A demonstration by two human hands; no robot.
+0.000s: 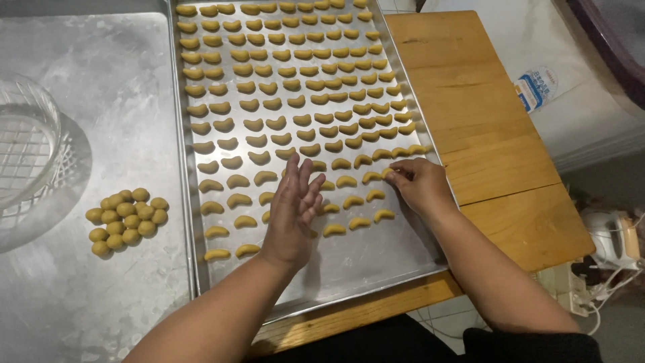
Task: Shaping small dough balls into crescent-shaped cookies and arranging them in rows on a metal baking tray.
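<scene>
Presently, right hand (420,185): fingertips pinched together on one crescent dough piece (388,173) at the tray's right edge, in a row near the front. Left hand (294,212): fingers spread apart and open, held over the tray's front middle, gripping nothing; whether it touches the pieces beneath, cannot tell.

Baking tray (376,259): shallow metal, rimmed, resting partly on a wooden board (484,114). Crescent pieces fill it in rows, well over a hundred; exact count not possible, some hidden under the hands.

Left of tray: flat metal surface (101,302) bearing a cluster of dough balls (126,218), about seventeen. One glass bowl (23,144) at far left.

Right of board: one packet (536,87) on pale surface. Floor-level: white appliance with cord (608,242).
</scene>
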